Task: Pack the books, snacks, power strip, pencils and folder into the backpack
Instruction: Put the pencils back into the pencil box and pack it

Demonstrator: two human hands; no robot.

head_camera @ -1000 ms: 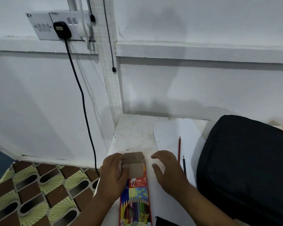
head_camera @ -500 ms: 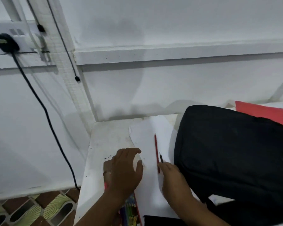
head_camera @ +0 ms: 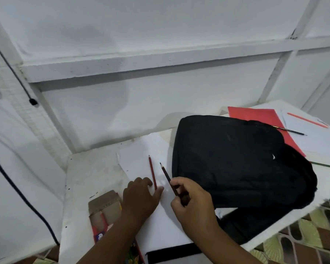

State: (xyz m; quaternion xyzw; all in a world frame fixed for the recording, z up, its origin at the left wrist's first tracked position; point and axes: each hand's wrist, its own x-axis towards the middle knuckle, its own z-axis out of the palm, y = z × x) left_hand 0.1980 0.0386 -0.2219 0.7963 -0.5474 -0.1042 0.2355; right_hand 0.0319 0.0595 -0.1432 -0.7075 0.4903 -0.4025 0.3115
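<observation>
Since half second ago: right hand (head_camera: 190, 204) has lifted dark pencil (head_camera: 168, 178) off white paper (head_camera: 139, 159), now pinches it, tip up-left. Left hand (head_camera: 139, 197) off pencil box (head_camera: 105, 210), fingers spread flat beside red pencil (head_camera: 152, 172) on paper. Black backpack (head_camera: 236, 159) lies on table (head_camera: 88, 172), right of hands, over red folder (head_camera: 255, 115).

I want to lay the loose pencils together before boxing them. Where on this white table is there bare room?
The far-left corner of the table, between the wall, the white paper and the open pencil box, looks bare. It is crowded near the red pencil, both hands and the black backpack; behind the backpack lies the red folder.
</observation>
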